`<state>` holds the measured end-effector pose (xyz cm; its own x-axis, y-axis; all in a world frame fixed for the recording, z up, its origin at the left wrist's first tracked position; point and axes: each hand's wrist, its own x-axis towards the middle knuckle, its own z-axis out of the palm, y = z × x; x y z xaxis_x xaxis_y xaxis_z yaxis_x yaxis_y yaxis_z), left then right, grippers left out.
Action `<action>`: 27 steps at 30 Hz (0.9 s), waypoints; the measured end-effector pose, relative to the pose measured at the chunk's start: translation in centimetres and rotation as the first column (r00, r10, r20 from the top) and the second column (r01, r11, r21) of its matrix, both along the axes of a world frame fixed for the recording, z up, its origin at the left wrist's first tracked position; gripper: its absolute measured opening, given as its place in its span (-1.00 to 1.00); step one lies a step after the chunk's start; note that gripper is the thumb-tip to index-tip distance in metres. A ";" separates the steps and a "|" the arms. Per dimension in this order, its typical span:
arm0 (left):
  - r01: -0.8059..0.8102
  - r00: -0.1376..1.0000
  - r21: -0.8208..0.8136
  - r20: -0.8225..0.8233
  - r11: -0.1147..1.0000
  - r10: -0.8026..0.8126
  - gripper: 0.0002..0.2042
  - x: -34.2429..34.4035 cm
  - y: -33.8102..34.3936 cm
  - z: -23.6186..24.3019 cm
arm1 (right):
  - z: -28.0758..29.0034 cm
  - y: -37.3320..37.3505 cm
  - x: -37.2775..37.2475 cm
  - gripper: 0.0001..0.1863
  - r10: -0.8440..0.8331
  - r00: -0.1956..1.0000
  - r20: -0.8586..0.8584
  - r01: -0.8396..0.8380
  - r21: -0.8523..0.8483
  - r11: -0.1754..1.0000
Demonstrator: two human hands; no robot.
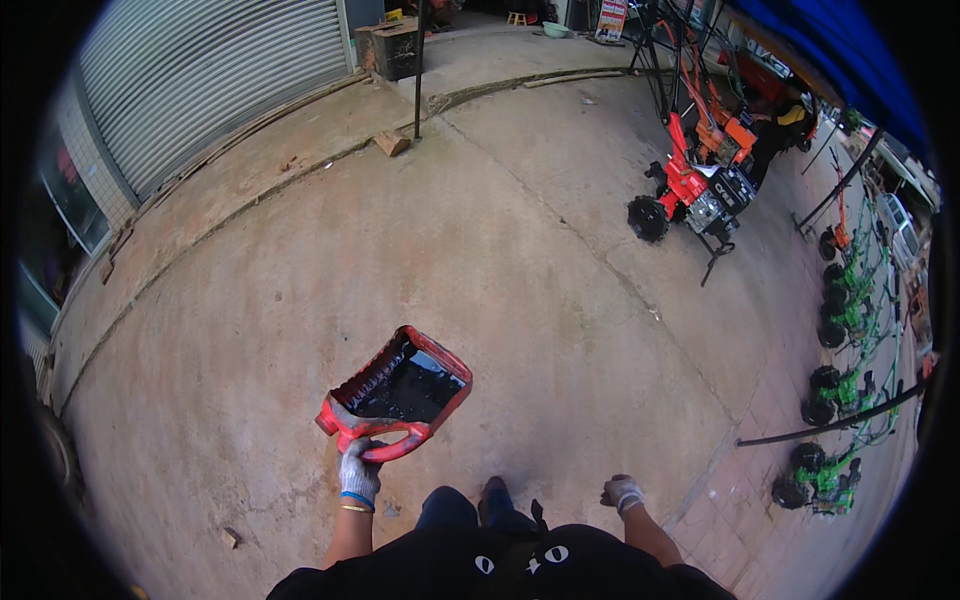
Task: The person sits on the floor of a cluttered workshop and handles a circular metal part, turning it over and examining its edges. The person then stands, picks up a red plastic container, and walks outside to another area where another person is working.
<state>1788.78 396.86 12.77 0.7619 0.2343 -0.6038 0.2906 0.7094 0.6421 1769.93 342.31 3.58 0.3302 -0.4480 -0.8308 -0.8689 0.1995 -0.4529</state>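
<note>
My left hand [361, 473], in a pale knit glove with a blue cuff, is closed round the handle of a red plastic jug [450, 403]. One broad side of the jug is cut away, so it lies in the air like a tray, above the concrete. Dark, shiny liquid [410, 388] covers its inside. On the other side of my body hangs my right hand [622, 492], gloved too. Its fingers are curled in, and nothing shows in them.
Red and orange walk-behind tillers [700, 195] stand at the far right, near a thin dark pole. Several green tillers [845, 390] line the right edge. A wooden block [392, 143] lies by a pole [418, 80] near the raised kerb. A roller shutter [215, 80] closes off the left.
</note>
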 end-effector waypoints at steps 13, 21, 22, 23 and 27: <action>0.008 0.999 -0.031 -0.050 0.999 -0.010 -0.79 40.9 -7.0 0.2 | 2.7 -4.3 50.5 -0.44 0.407 0.914 -0.010 -0.403 -0.160 0.901; 0.184 0.982 -0.003 0.038 0.983 -0.184 -0.81 71.4 -17.6 3.1 | 3.7 -19.9 56.0 -0.66 0.827 -0.002 -0.562 -1.000 0.008 0.004; 0.196 0.973 -0.001 0.126 0.981 -0.194 -0.81 75.2 -18.9 3.0 | 3.7 -21.4 57.8 -0.65 0.803 -0.257 -0.538 -0.966 0.113 -0.233; 0.182 0.982 -0.027 0.053 0.983 -0.180 -0.80 78.8 -20.1 3.1 | 3.6 -22.5 60.2 -0.65 0.811 -0.252 -0.527 -0.967 0.175 -0.187; 0.136 0.989 -0.041 0.061 0.990 -0.133 -0.76 91.8 -25.2 5.4 | 5.0 -25.3 76.4 -0.65 0.731 -0.332 -0.596 -0.937 0.118 -0.330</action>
<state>1880.59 371.65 18.21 0.8184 0.1011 -0.5657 0.3489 0.6949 0.6289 1846.37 317.00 8.58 0.4021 -0.1075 -0.9093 0.1522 -0.9714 0.1821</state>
